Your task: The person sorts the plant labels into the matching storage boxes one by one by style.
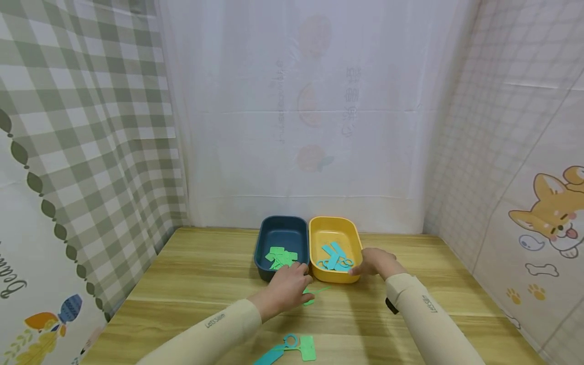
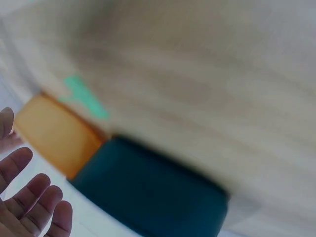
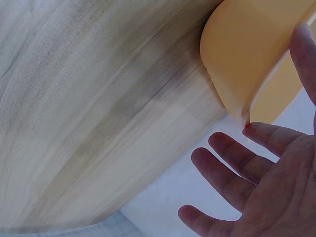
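My left hand (image 1: 288, 285) hovers at the front of the dark blue bin (image 1: 282, 234), its fingers loosely spread in the left wrist view with nothing between them. Below it on the table lies a flat green tag (image 1: 308, 300) with a thin tail. A pile of similar green tags (image 1: 280, 257) fills part of the blue bin. At the right front corner of the yellow bin (image 1: 333, 230), my right hand (image 1: 376, 262) has straight, spread fingers; its fingertips (image 3: 254, 129) are right at the rim. Blue ringed tags (image 1: 335, 256) lie inside that bin.
Nearer to me on the wooden table (image 1: 201, 284), a blue ringed tag (image 1: 270, 356) overlaps the tail of another green tag (image 1: 307, 349). Both bins stand side by side near the back curtain (image 1: 255, 167). Checked cloth (image 1: 105, 101) hangs at the left.
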`<state>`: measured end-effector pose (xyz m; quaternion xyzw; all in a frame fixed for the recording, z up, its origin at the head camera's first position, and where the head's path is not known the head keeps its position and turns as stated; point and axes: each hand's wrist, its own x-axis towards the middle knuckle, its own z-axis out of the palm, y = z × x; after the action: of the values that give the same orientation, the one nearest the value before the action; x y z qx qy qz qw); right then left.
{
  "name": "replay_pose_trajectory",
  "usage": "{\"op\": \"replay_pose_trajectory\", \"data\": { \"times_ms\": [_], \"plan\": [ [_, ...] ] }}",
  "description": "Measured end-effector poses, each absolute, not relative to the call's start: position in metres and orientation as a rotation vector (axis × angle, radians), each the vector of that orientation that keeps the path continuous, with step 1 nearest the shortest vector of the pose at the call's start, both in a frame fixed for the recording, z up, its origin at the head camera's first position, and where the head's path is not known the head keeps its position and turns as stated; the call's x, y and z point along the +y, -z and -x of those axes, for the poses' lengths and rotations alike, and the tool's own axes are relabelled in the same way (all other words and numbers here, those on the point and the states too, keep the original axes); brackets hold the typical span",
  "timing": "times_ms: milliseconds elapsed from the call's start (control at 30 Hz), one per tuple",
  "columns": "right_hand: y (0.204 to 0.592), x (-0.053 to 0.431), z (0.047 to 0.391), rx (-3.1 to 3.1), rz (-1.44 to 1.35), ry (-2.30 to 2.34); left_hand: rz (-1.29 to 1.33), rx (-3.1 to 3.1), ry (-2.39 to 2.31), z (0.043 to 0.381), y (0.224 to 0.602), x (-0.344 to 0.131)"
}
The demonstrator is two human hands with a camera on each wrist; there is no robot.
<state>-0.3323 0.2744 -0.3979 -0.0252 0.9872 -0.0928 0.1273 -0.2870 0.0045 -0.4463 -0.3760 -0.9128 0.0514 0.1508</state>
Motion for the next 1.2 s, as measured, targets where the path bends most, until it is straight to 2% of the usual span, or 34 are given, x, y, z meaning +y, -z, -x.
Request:
{"op": "replay_pose_trajectory", "data": {
  "times_ms": [167,400,633,1200],
  "plan": [
    [0.399,0.275,0.332,2.877,0.078,0.274,1.064,-2.644,-0.125,0.279,0.471,-0.002],
    [0.398,0.275,0.332,2.871,0.073,0.284,0.892,-2.696,-0.069,0.279,0.493,-0.005],
    [0.398,0.274,0.332,2.866,0.073,0.286,0.79,-2.717,-0.124,0.283,0.498,0.0],
    [0.397,0.274,0.331,2.87,0.09,0.279,0.76,-2.88,-0.067,0.286,0.495,0.01]
  ]
}}
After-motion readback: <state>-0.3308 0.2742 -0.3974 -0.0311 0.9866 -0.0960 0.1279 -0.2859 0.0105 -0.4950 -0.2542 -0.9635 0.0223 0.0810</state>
